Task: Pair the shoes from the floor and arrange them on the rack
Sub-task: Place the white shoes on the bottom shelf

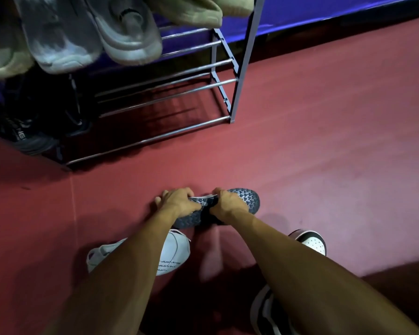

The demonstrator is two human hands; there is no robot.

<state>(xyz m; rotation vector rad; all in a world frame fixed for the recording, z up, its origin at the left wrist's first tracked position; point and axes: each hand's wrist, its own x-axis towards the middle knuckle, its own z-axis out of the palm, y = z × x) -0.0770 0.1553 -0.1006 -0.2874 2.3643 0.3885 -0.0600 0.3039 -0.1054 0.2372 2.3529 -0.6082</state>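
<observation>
Both hands [201, 204] gripping grey-soled shoe [247, 201], sole up, above floor [324, 165]

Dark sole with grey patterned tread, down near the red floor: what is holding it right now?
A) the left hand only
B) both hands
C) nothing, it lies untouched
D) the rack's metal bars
B: the left hand and the right hand both grip the dark sole with grey patterned tread, tread turned up.

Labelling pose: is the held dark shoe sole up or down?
Sole up: the dark shoe shows its tread to the camera.
</observation>
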